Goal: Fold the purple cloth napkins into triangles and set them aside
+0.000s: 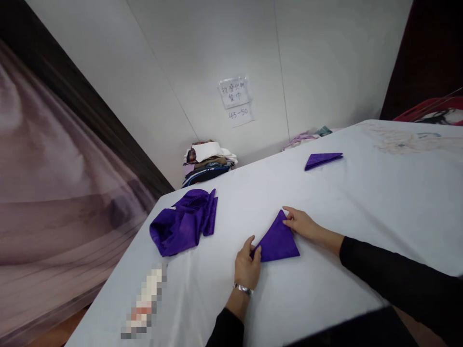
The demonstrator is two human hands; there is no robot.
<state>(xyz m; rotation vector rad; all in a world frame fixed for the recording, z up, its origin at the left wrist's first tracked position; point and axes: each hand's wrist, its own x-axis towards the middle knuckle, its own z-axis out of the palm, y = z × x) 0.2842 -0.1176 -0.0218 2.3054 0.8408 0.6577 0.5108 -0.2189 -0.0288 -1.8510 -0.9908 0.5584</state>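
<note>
A purple cloth napkin (pixel 279 242), folded into a triangle, lies on the white-covered table (pixel 217 299) in front of me. My left hand (pixel 248 265), with a silver bracelet at the wrist, pinches its left corner between thumb and fingers. At the top corner, my right hand (pixel 298 222) has its thumb on the cloth and its fingers along the far edge. Another purple napkin (pixel 322 160), folded into a narrow triangle, rests farther back on the right. To the left sits a loose heap of purple cloths (pixel 184 222), crumpled and overlapping.
A pile of folded clothes (pixel 208 163) stands behind the table's far edge, with more fabric (pixel 302 140) farther right. Handwritten paper signs (pixel 237 99) hang on the pale wall. A pixelated item (pixel 144 303) lies at the left. A sheer pink curtain (pixel 61 193) borders the left side.
</note>
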